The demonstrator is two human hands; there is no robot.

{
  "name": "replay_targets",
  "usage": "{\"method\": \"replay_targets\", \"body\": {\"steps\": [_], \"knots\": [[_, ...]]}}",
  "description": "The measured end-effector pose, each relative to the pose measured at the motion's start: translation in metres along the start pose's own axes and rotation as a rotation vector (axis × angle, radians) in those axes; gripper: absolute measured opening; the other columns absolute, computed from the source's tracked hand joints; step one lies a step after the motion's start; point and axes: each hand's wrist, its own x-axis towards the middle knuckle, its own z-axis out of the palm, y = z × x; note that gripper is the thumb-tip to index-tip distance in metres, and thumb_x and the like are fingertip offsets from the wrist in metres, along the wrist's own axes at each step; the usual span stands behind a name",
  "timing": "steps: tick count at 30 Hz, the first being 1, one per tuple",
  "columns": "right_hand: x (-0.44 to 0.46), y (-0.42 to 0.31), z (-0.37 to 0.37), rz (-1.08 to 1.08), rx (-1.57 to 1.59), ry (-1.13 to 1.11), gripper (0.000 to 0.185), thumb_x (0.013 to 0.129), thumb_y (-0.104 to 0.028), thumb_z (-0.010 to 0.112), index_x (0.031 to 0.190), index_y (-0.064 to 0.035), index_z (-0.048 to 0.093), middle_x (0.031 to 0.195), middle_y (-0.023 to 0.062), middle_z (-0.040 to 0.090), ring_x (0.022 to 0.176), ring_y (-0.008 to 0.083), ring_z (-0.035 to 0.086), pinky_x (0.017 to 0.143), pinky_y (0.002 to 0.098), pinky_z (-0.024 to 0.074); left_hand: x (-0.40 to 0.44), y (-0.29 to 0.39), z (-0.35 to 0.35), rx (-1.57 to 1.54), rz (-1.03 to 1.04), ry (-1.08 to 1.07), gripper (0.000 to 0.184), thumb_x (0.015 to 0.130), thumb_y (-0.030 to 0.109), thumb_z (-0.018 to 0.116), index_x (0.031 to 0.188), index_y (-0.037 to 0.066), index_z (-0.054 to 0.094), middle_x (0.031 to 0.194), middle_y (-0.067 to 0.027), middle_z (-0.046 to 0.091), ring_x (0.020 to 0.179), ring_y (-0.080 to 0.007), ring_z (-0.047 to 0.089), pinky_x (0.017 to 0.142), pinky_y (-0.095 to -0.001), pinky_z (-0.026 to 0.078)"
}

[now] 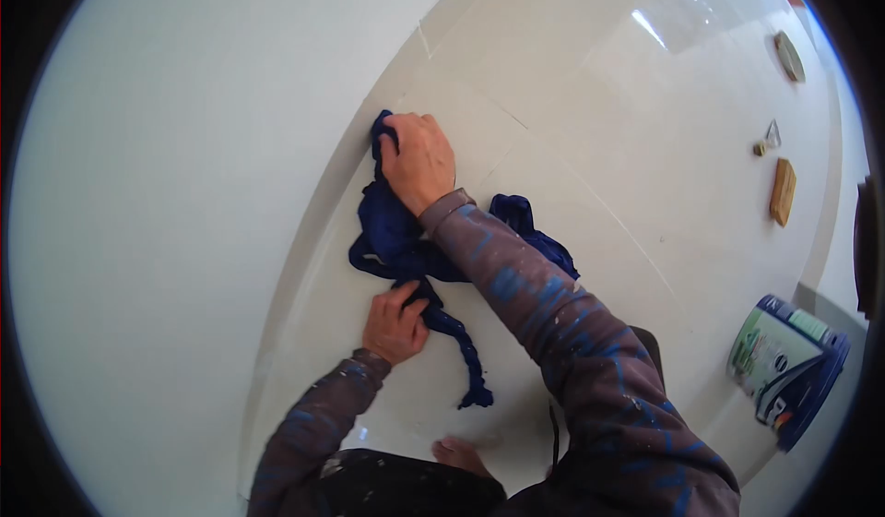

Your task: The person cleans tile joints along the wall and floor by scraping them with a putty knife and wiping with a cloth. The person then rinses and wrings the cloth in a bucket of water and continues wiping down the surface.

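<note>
A dark blue cloth (392,226) lies bunched and twisted on the pale tiled floor (599,148) beside the foot of the white wall. My right hand (422,157) is closed over its far end, right at the skirting (346,143). Nearer to me, my left hand (396,321) has its fingers curled onto a lower fold. From there a thin twisted strip of the cloth trails toward my bare foot (461,455). Another fold shows beyond my right forearm, which hides part of the cloth.
A large paint bucket (788,365) with a blue rim stands at the right. Farther up that side are a wooden block (783,191), a small clear object (772,134) and a round flat item (789,56). The white wall (175,194) borders the floor on the left.
</note>
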Motion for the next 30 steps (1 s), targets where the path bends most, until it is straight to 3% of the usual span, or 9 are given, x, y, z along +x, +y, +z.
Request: {"method": "replay_targets", "body": {"steps": [3, 6, 9, 14, 20, 23, 25, 27, 30], "knots": [[0.056, 0.008, -0.007, 0.228, -0.131, 0.284, 0.019, 0.086, -0.008, 0.074, 0.103, -0.0038, 0.070, 0.098, 0.0137, 0.072, 0.099, 0.0355, 0.065, 0.089, 0.0467, 0.0535, 0.003, 0.000, -0.003, -0.025, 0.012, 0.000, 0.043, 0.076, 0.006, 0.069, 0.119, 0.010, 0.065, 0.138, -0.0152, 0.059, 0.113, -0.0348, 0.061, 0.093, -0.0457, 0.050], [0.066, 0.004, 0.007, 0.360, -0.131, 0.406, 0.019, 0.086, -0.009, 0.074, 0.104, -0.0039, 0.070, 0.098, 0.0132, 0.072, 0.099, 0.0354, 0.065, 0.089, 0.0457, 0.0536, -0.003, 0.001, -0.003, -0.058, 0.005, -0.019, 0.042, 0.076, 0.007, 0.069, 0.118, 0.010, 0.066, 0.141, -0.0149, 0.058, 0.113, -0.0341, 0.061, 0.093, -0.0455, 0.050], [0.038, 0.000, 0.008, 0.236, -0.076, 0.267, 0.019, 0.087, -0.010, 0.073, 0.104, -0.0038, 0.070, 0.099, 0.0138, 0.073, 0.099, 0.0356, 0.066, 0.088, 0.0459, 0.0530, 0.003, -0.003, 0.001, -0.067, 0.015, 0.008, 0.041, 0.077, 0.007, 0.069, 0.118, 0.010, 0.067, 0.143, -0.0146, 0.058, 0.113, -0.0336, 0.061, 0.093, -0.0458, 0.049], [0.061, -0.004, 0.019, 0.383, -0.124, 0.499, 0.019, 0.085, -0.007, 0.074, 0.103, -0.0038, 0.070, 0.097, 0.0174, 0.071, 0.098, 0.0377, 0.066, 0.088, 0.0469, 0.0529, -0.001, -0.006, 0.000, -0.078, 0.020, -0.006, 0.041, 0.078, 0.009, 0.069, 0.119, 0.010, 0.067, 0.145, -0.0142, 0.057, 0.115, -0.0329, 0.061, 0.094, -0.0455, 0.049], [0.057, 0.011, 0.011, 0.318, -0.120, 0.333, 0.018, 0.088, -0.010, 0.073, 0.105, -0.0057, 0.071, 0.096, 0.0208, 0.070, 0.097, 0.0404, 0.066, 0.088, 0.0490, 0.0527, -0.007, -0.009, 0.008, -0.071, 0.008, -0.009, 0.039, 0.078, 0.010, 0.070, 0.118, 0.011, 0.067, 0.147, -0.0133, 0.055, 0.119, -0.0326, 0.060, 0.094, -0.0458, 0.048], [0.088, 0.016, 0.017, 0.427, -0.124, 0.537, 0.017, 0.089, -0.012, 0.073, 0.104, -0.0041, 0.072, 0.100, 0.0194, 0.073, 0.097, 0.0405, 0.070, 0.089, 0.0483, 0.0552, -0.003, -0.006, 0.000, -0.078, 0.007, -0.035, 0.039, 0.079, 0.010, 0.070, 0.117, 0.011, 0.066, 0.148, -0.0131, 0.054, 0.119, -0.0327, 0.060, 0.094, -0.0464, 0.048], [0.074, 0.020, 0.024, 0.396, -0.102, 0.555, 0.016, 0.089, -0.012, 0.072, 0.104, -0.0074, 0.071, 0.097, 0.0199, 0.070, 0.097, 0.0404, 0.066, 0.088, 0.0495, 0.0521, -0.002, -0.007, 0.004, -0.079, 0.003, -0.015, 0.040, 0.078, 0.010, 0.070, 0.118, 0.012, 0.066, 0.149, -0.0132, 0.054, 0.119, -0.0323, 0.060, 0.094, -0.0467, 0.048], [0.034, 0.010, 0.028, 0.272, -0.065, 0.391, 0.017, 0.087, -0.011, 0.073, 0.103, -0.0079, 0.070, 0.097, 0.0185, 0.070, 0.098, 0.0394, 0.066, 0.088, 0.0492, 0.0519, -0.003, -0.005, 0.001, -0.062, -0.002, -0.038, 0.041, 0.078, 0.010, 0.070, 0.118, 0.012, 0.066, 0.148, -0.0130, 0.054, 0.118, -0.0323, 0.060, 0.094, -0.0468, 0.048], [0.034, -0.002, 0.021, 0.336, -0.025, 0.330, 0.018, 0.087, -0.009, 0.073, 0.104, -0.0077, 0.069, 0.097, 0.0160, 0.069, 0.097, 0.0374, 0.065, 0.087, 0.0478, 0.0510, -0.005, -0.007, 0.005, -0.063, 0.005, -0.015, 0.041, 0.078, 0.010, 0.070, 0.118, 0.012, 0.066, 0.147, -0.0123, 0.056, 0.118, -0.0325, 0.059, 0.094, -0.0469, 0.047]]}}
